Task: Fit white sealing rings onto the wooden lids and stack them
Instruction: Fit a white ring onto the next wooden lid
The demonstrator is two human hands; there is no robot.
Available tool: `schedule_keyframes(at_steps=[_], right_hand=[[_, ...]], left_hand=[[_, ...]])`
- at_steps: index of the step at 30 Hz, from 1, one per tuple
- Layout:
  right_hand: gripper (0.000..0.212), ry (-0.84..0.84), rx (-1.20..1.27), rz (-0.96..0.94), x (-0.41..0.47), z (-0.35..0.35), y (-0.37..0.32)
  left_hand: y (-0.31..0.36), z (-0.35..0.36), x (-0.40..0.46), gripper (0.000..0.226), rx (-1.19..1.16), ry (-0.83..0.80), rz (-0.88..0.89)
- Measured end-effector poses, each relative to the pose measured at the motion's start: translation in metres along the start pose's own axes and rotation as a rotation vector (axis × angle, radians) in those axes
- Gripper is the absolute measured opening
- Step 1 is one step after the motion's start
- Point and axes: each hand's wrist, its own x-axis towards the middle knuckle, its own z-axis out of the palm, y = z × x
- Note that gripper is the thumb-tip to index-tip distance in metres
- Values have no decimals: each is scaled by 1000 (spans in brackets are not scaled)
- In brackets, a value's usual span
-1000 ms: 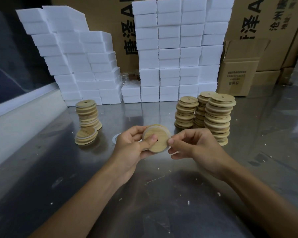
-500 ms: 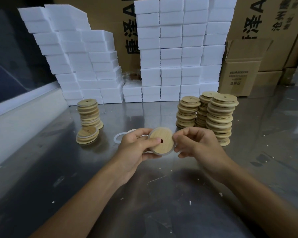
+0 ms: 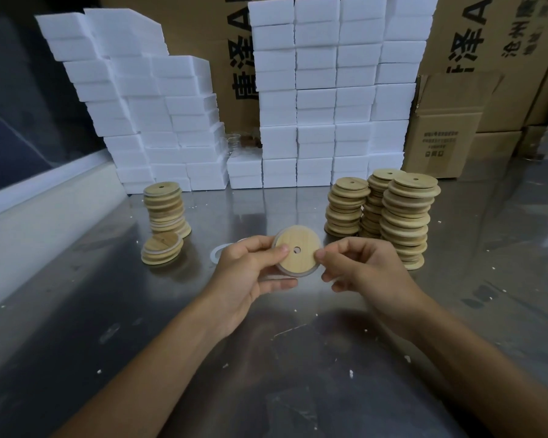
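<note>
Above the steel table I hold a round wooden lid [image 3: 298, 254] with a small centre hole, its flat face turned toward me. A white sealing ring [image 3: 293, 273] runs around its lower rim. My left hand [image 3: 250, 270] grips the lid's left side, thumb on the face. My right hand [image 3: 358, 267] pinches the right edge. Loose white rings [image 3: 217, 252] lie on the table behind my left hand. Stacks of bare lids [image 3: 405, 216] stand at the right. A stack of ringed lids [image 3: 165, 210] stands at the left, with a short pile [image 3: 162, 251] in front.
White foam blocks [image 3: 329, 90] are piled along the back of the steel table [image 3: 266, 358], with cardboard boxes [image 3: 446, 128] behind and to the right. A white ledge [image 3: 29, 216] borders the table's left side. Small white crumbs dot the surface.
The lid has turned from edge-on to face me, showing its centre hole. Both hands have shifted slightly around its rim, and the white ring now shows along the lower edge.
</note>
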Motion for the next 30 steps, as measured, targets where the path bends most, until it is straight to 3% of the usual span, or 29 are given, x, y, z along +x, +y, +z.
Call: schedule_keyframes(at_steps=[5,13,20,23,25,30], right_hand=[[12,46,67,32,2,-1,0],[10,-21,4,60,0,0,2],[7,17,29,33,1,3,2],[8,-3,1,48,0,3,3],[9,28,-13,49,1,2,4],[9,163,30,60,8,-6,7]], left_hand=[[1,1,-2,24,-19,-12,-5],[1,4,-4,30,-142,28,-25],[3,2,-2,35,-91,59,-16],[9,-7,4,21,-139,199,51],[15,-20,9,14,-164,376,122],[24,-72,21,25,-154,728,224]])
